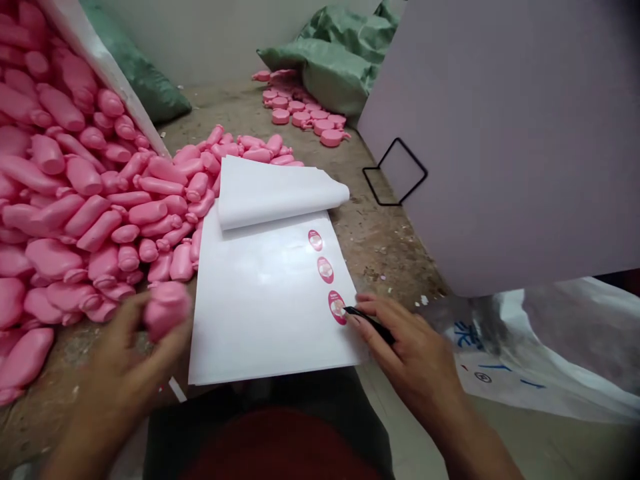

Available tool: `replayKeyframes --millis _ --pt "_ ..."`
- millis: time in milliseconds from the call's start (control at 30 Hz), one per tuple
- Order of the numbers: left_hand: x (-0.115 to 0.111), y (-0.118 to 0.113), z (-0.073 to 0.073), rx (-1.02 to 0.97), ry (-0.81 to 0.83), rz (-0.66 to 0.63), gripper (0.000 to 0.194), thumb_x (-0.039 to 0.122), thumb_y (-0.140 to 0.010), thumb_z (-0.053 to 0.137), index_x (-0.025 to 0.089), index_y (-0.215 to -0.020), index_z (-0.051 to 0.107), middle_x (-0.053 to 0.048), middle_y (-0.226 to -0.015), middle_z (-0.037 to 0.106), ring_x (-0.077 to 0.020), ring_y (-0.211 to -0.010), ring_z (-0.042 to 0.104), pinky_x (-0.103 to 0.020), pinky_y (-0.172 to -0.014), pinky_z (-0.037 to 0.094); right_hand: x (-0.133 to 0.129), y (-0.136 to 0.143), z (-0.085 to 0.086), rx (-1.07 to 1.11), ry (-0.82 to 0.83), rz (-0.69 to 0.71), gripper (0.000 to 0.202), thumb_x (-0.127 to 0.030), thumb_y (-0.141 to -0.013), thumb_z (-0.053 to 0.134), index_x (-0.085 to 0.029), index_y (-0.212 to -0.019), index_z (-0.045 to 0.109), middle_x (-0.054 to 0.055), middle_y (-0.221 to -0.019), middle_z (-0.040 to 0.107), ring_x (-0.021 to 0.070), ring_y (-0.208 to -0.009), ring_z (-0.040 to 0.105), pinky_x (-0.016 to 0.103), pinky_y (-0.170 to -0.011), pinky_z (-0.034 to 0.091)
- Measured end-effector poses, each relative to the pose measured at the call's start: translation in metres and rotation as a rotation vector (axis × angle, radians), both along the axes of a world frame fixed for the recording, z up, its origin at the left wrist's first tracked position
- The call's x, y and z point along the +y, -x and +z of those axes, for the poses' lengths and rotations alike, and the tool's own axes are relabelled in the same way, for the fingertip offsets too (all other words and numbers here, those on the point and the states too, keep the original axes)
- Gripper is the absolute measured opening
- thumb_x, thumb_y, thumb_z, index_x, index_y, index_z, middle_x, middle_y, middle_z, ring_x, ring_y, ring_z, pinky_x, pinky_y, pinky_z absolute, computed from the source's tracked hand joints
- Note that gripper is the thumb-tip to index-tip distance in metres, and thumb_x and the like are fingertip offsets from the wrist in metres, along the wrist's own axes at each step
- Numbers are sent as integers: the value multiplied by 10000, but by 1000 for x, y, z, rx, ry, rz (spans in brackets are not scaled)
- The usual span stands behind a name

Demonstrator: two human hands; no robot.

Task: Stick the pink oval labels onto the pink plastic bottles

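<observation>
My left hand, smeared by motion, is closed around a pink plastic bottle beside the left edge of a sticker sheet. In my right hand is a slim black pointed tool, its exact kind unclear. The tool's tip touches the lowest of three oval pink-and-white stickers near the sheet's right edge. The rest of the white sticker sheet is bare and glossy. At its top, more white sheets are folded over in a loose roll.
Many pink bottles spill from a tilted white container at left. Round pink pieces lie by a green sack. On the right stand a black wire stand, a large pale panel and a printed plastic bag.
</observation>
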State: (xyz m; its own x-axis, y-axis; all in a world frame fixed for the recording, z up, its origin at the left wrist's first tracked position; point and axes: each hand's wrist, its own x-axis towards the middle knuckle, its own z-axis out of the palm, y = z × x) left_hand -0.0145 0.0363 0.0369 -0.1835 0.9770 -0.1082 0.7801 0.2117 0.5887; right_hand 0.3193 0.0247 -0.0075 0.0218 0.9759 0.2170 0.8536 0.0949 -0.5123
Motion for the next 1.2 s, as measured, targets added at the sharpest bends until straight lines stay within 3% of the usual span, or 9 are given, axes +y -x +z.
replayKeyframes --millis 100,167,233,300,467,667,1200 --pt "18 -85 3 -268 -44 -394 197 291 -866 535 239 -1036 620 -25 -948 702 -208 -853 634 -321 -782 478 8 -7 0 13 36 16 268 -381 -983 498 -239 -994 725 60 -948 776 244 -826 721 356 -677 483" --pt "27 -122 -6 -291 -6 -671 218 208 -818 540 221 -1008 646 -57 -972 727 -229 -860 647 -354 -797 490 16 -10 -2 9 44 30 228 -333 -964 522 -241 -1018 723 53 -959 784 247 -837 726 359 -688 477" --pt "33 -139 -18 -245 -18 -872 341 150 -784 528 201 -1096 657 -110 -1168 722 -268 -958 651 -409 -864 499 21 -11 -5 -8 26 46 201 -310 -951 540 -235 -1017 713 52 -964 791 246 -824 727 363 -700 463" --pt "36 -140 -28 -173 -37 -978 441 128 -784 512 190 -1200 644 -133 -1385 631 -293 -1046 639 -451 -923 498 24 -11 -7 -33 -2 53 181 -306 -951 540 -235 -994 700 44 -927 792 230 -769 717 357 -689 438" --pt "39 -126 -30 -38 30 -1054 535 164 -809 529 183 -1337 612 -138 -1542 487 -336 -1155 628 -505 -979 510 22 -9 -7 -112 -45 105 174 -280 -966 518 -235 -929 682 29 -857 786 204 -687 683 348 -657 366" --pt "46 -131 -23 22 152 -1059 658 183 -791 550 173 -1449 536 -135 -1626 333 -389 -1318 543 -551 -1047 487 22 -5 -9 -137 -114 119 189 -259 -995 496 -201 -936 666 29 -841 776 205 -673 677 353 -666 339" --pt "45 -133 -22 -18 138 -1050 636 147 -779 550 156 -1415 570 -160 -1622 330 -413 -1348 515 -576 -1062 476 21 -2 -8 -166 -162 164 197 -242 -1012 489 -189 -897 640 7 -769 738 186 -629 644 341 -653 311"
